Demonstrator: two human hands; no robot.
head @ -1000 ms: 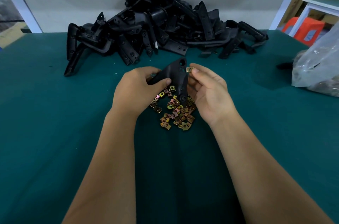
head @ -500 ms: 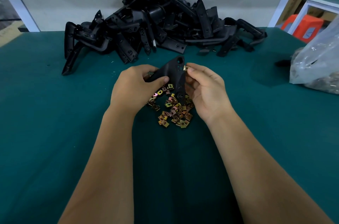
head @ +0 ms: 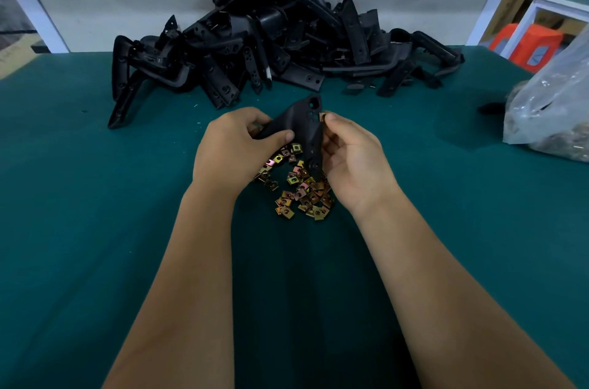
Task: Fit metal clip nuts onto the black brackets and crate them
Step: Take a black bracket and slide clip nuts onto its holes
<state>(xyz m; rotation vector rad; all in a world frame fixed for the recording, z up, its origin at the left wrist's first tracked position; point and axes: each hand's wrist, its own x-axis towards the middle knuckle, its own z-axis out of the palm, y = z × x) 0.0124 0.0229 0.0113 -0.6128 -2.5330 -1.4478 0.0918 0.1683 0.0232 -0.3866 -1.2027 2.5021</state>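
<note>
My left hand (head: 234, 146) grips a black bracket (head: 306, 125) by its left arm, holding it above the table. My right hand (head: 350, 156) pinches a small brass-coloured clip nut (head: 322, 116) against the bracket's right edge, just below its top hole. Under both hands lies a loose heap of clip nuts (head: 299, 189) on the green table. A large pile of black brackets (head: 271, 41) lies at the back of the table.
The green table top (head: 95, 197) spreads to both sides and toward me. A clear plastic bag (head: 548, 108) with parts lies at the right edge. Behind it stand an orange stool (head: 526, 41) and a white frame. A grey wall backs the bracket pile.
Both hands and the bracket stay in nearly the same place. The clip nut stays at the bracket's right edge, with my right fingers shifting slightly on it.
</note>
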